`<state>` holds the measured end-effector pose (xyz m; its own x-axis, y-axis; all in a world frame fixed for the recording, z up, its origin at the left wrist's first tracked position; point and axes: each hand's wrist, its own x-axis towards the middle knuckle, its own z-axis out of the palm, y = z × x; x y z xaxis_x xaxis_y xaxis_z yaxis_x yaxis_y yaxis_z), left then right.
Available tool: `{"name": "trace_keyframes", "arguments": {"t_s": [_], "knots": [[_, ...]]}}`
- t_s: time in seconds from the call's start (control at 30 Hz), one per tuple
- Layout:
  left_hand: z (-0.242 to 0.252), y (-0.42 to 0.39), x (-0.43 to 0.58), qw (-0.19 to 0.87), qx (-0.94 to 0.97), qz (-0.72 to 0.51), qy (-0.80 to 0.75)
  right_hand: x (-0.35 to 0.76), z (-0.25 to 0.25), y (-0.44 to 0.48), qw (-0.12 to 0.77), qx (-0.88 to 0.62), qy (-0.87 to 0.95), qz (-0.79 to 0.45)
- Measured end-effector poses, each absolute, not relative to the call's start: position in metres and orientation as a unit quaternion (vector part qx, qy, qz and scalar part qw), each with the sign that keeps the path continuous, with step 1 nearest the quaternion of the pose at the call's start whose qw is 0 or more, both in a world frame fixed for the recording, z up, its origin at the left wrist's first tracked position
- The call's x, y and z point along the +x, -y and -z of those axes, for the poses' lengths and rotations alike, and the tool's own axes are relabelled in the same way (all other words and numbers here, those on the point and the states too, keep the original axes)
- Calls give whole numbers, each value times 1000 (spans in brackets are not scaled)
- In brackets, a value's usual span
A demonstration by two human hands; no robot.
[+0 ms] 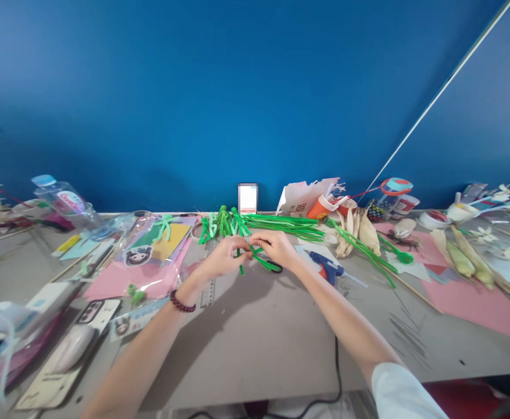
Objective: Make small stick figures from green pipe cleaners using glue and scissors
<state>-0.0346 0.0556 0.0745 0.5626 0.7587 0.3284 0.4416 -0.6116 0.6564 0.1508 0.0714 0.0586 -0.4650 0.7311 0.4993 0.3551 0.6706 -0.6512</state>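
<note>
Fingertips of my left hand (228, 256) and my right hand (274, 247) meet over the middle of the table. Between them they pinch green pipe cleaners (264, 263), with a few ends sticking out below the fingers. Both hands are closed on this piece, and the fingers partly hide how its strands cross. Behind my left hand, several shaped green pipe-cleaner figures (223, 221) stand against the wall. A bundle of straight green pipe cleaners (289, 226) lies just behind my right hand. Under the held piece sits a small black object, partly covered.
Right of my hands lies a blue glue gun (327, 265), with orange paper cups (320, 206) behind it. A ruler (207, 294), pink paper (119, 282) and a phone case (63, 364) are on the left. A plastic bottle (65, 201) leans at back left; corn husks (459, 259) lie far right.
</note>
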Motion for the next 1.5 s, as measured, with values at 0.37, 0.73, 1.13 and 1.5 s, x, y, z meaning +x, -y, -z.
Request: {"name": "trace_keyframes", "arguments": {"t_s": [0.37,0.73,1.13,1.5], "knots": [[-69,-56,-34,145,889,-269,-342,151,-58,-73,397,-339,820,-235],[-69,-57,-33,90,893,-253,-360,151,-60,-72,406,-351,814,-221],[-69,-59,-36,116,883,-300,-342,156,-62,-75,386,-389,754,-362],[-74,-49,-31,101,880,-332,-325,167,-51,-87,335,-324,590,-660]]}}
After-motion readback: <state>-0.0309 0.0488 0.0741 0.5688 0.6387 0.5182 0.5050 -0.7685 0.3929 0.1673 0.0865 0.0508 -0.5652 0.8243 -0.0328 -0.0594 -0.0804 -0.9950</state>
